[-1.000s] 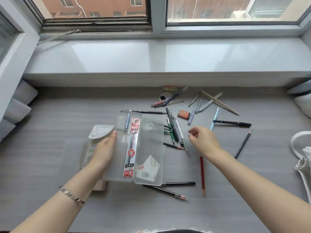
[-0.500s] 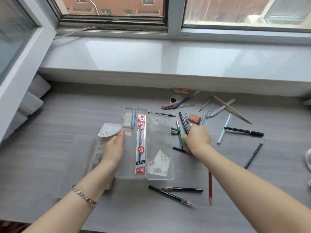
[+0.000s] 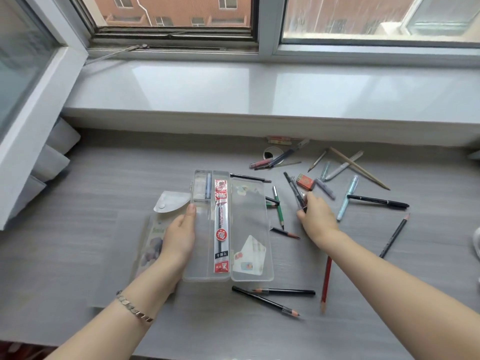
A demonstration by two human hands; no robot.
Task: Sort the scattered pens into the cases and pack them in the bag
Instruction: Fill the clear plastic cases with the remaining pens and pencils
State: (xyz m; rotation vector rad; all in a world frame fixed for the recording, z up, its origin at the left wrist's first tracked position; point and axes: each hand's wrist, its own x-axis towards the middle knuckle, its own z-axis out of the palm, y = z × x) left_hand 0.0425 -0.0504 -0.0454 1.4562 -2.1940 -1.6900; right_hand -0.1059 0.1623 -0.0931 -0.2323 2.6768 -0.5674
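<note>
1. Farthest left on the grey desk [image 3: 98, 183] lies a soft printed pouch [image 3: 152, 240], its rounded flap [image 3: 171, 201] thrown open toward the window.
2. The left hand [image 3: 179, 235] lies over that pouch and holds the left wall of the clear case [image 3: 202, 258]. The thumb is laid along the rim; the fingers are hidden under the case.
3. The clear case lies open and flat. Its tray holds a red-labelled refill pack [image 3: 221, 229], and the lid [image 3: 250, 211] is spread to the right.
4. Just right of the lid lies a green pencil [image 3: 278, 207]. Two black pencils [image 3: 265, 300] lie in front of the case.
5. The right hand [image 3: 315, 216] is clenched around a small bunch of dark pens [image 3: 294, 189], whose tips point away toward the sill.
6. A red pencil [image 3: 326, 281] runs under the right forearm.
7. Further right are a red eraser box [image 3: 305, 181], a pale blue pen [image 3: 348, 198] and a black marker [image 3: 378, 201], all loose on the desk.
</note>
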